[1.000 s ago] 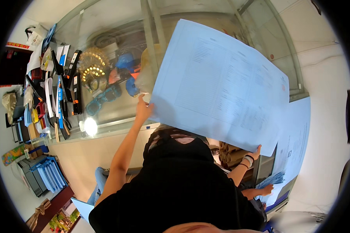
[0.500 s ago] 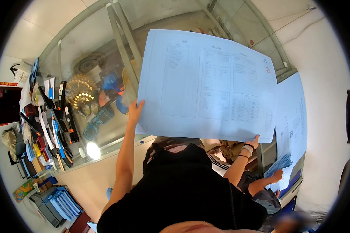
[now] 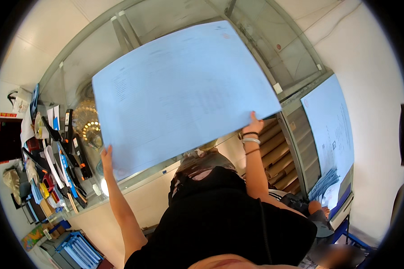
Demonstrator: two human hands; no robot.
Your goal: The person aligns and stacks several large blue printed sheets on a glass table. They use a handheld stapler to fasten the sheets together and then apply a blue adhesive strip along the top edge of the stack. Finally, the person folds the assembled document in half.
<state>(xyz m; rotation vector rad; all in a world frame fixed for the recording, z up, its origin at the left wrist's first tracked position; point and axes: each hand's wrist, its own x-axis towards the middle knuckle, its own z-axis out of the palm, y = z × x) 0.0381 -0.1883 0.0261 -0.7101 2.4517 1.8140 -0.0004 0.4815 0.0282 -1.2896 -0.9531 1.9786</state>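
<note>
Large pale-blue printed sheet (image 3: 184, 89), thin and flexible, spans the upper centre of the frame above a glass counter (image 3: 274, 40). Left hand (image 3: 107, 157) and right hand (image 3: 253, 125) each pinch a lower corner. Held only there, the limp paper could sag, crease or tear.

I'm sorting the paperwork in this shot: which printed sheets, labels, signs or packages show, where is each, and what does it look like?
Large sheet: pale blue rectangle with faint printed tables, held up between left hand and right hand.
Second sheet: pale blue, flat on the right counter.
Red sign: narrow strip, far left.
Blue folders: row, lower left.
Cardboard tubes: brown rolls, under the right counter.
</note>
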